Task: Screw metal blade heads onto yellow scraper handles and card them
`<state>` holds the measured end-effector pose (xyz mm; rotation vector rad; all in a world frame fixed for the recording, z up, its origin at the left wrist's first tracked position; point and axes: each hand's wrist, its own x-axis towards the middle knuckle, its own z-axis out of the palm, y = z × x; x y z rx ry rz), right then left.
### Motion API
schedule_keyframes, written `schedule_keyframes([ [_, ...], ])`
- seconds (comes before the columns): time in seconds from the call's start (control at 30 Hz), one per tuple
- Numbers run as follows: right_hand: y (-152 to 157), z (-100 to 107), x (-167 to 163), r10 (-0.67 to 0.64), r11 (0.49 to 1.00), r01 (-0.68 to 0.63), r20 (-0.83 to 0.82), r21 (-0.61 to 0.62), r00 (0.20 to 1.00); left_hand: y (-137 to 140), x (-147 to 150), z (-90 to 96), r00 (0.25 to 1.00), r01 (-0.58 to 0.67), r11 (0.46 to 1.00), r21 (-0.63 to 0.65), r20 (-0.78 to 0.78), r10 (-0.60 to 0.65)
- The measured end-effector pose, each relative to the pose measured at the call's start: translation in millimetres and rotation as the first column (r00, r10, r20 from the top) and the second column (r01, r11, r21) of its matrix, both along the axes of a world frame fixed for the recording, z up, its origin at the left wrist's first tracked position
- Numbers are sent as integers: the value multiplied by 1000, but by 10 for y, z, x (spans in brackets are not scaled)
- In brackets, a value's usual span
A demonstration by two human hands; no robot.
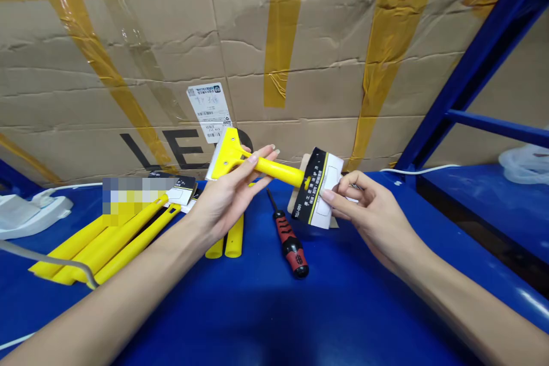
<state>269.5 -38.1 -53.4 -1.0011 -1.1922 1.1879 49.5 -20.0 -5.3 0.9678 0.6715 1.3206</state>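
My left hand (231, 189) is closed around the yellow handle of a scraper (278, 170), just below its wide head with a pale blade edge. The scraper lies tilted in the air, its head up to the left. At the handle's far end sits a folded black-and-white cardboard tag (319, 189) with printed text. My right hand (369, 206) pinches the tag's right edge between thumb and fingers. Below, a red and black screwdriver (291, 246) rests on the blue surface, its shaft pointing away from me. Two yellow handle ends (234, 237) show beneath my left hand.
Several yellow scraper handles (115, 234) with a tag (182, 190) lie at the left, partly blurred. Beside them are a white plastic device (34, 217) and a grey cable (51, 254). A taped cardboard box (330, 40) stands behind; a blue metal frame (467, 63) rises at right.
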Motion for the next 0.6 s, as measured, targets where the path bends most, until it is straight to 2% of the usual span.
schedule_keyframes([
  [0.1, -14, 18, -25, 29, 1000, -29, -54, -6, 998, -30, -5, 38, 997, 1, 1000, 2, -73, -1],
  [0.23, -25, 30, -47, 50, 998, -55, 106, 38, 993, -27, -22, 41, 989, -4, 1000, -21, -145, 1],
  [0.3, -45, 45, -58, 124, 992, -125, 128, -1, 984, -20, -26, 18, 990, -12, 1000, -21, -142, 9],
  [0.4, -94, 91, -69, 295, 949, -292, 7, -120, 955, -33, -10, -22, 986, 11, 1000, -20, -166, -15],
  [0.47, -121, 124, -72, 363, 911, -372, -82, -175, 928, -58, 20, -37, 980, 37, 999, -32, -193, -42],
  [0.53, -130, 144, -75, 373, 895, -395, -140, -205, 917, -82, 53, -38, 980, 38, 999, -30, -195, -43],
  [0.6, -120, 148, -78, 330, 905, -363, -171, -221, 928, -89, 71, -30, 985, 9, 1000, 14, -171, -6],
])
